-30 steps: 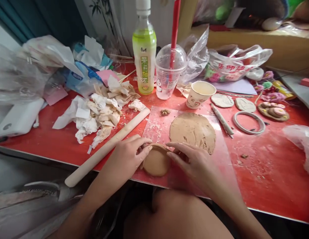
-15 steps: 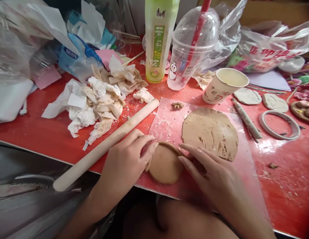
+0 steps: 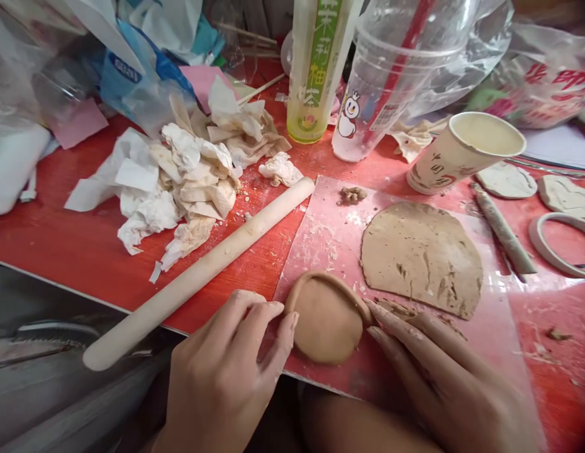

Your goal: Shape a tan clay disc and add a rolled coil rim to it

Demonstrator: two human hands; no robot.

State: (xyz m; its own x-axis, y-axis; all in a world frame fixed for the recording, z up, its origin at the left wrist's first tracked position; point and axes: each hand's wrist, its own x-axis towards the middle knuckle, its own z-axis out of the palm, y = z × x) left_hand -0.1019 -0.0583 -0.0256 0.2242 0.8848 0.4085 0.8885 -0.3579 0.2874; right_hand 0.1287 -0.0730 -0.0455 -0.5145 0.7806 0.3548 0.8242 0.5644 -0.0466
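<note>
A round brown clay disc (image 3: 326,327) lies on a clear plastic sheet (image 3: 306,248) at the table's front edge. Along its far rim curves a clay coil (image 3: 321,277). My left hand (image 3: 236,352) pinches the coil's left end between thumb and fingertips. On the other side, my right hand (image 3: 438,365) has thumb and forefinger closed on the coil's right end. Just behind the right hand is a larger flat clay slab (image 3: 422,258), cracked on its surface, with a straight cut near edge. Clay scraps (image 3: 396,308) lie between slab and fingers.
A wooden rolling pin (image 3: 202,274) lies diagonally left, overhanging the table edge. Crumpled tissues (image 3: 193,170) are behind it. A bottle (image 3: 316,75), plastic cup (image 3: 368,94) and paper cup (image 3: 462,157) stand at the back. A tape ring (image 3: 547,248) and clay-smeared stick (image 3: 504,233) sit right.
The view has moved closer and shifted. Both hands sit lower in the picture and slightly farther from the disc's middle, uncovering more of the coil, whose ends they still pinch.
</note>
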